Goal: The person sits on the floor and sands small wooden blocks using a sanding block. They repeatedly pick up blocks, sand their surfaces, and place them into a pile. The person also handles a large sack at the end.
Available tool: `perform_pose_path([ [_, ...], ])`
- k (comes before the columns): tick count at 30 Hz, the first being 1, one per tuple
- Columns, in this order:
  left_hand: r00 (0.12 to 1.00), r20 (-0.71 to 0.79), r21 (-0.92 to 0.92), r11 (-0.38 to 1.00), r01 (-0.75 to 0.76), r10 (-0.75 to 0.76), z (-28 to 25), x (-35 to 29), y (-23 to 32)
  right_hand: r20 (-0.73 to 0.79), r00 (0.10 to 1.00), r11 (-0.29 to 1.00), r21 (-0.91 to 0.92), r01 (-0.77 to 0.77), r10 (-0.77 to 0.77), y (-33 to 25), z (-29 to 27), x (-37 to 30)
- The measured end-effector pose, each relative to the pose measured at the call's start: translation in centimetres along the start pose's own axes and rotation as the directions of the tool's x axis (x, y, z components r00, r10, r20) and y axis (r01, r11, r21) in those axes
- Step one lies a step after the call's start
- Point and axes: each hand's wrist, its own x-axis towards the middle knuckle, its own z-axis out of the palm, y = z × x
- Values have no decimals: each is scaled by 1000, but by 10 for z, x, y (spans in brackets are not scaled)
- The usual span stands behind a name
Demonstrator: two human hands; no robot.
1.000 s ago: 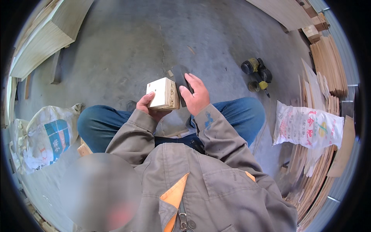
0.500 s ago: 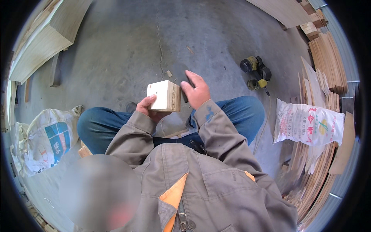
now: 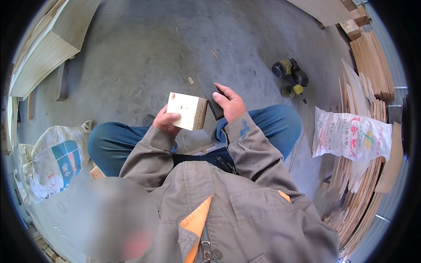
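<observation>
My left hand [image 3: 165, 120] grips a pale square wooden block [image 3: 187, 108] by its lower left side, thumb on the top face. Layers show along the block's right side, and small dark marks lie on its top. Close to that right side, my right hand [image 3: 232, 105] holds a flat dark tool [image 3: 215, 109], its thumb pressed against it. The tool's grey upper part blends with the floor, so its exact kind is unclear. Both hands are above the floor, between my bent knees.
A yellow and black power tool [image 3: 291, 78] with a hose lies on the concrete floor to the right. White sacks stand at left [image 3: 61, 162] and right [image 3: 353, 133]. Stacked sheets [image 3: 50, 52] rise at the far left; thin wooden boards [image 3: 372, 65] line the right.
The block has tipped so more of its top face shows. My right hand has turned and moved slightly down and right, bringing the dark tool into clearer view.
</observation>
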Motion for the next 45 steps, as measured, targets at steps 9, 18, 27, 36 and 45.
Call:
perform_pose_path([
  [9,937,-330,-160,971,-176,116,-7,3,-1,173,981,992,77,-101,86,-6,11,-9],
  [18,863,-479,-227,972,54,-160,29,-2,5,148,984,995,-22,-96,98,21,13,-3],
  [27,817,-564,-212,977,-8,-116,26,-2,9,45,990,991,-33,-130,131,18,19,-4],
  [36,806,-577,-224,975,3,-135,16,-1,7,108,994,995,-96,6,4,4,36,-30],
  [45,865,-487,-257,966,-9,-121,34,-10,16,-94,992,985,-146,-95,82,49,10,-12],
])
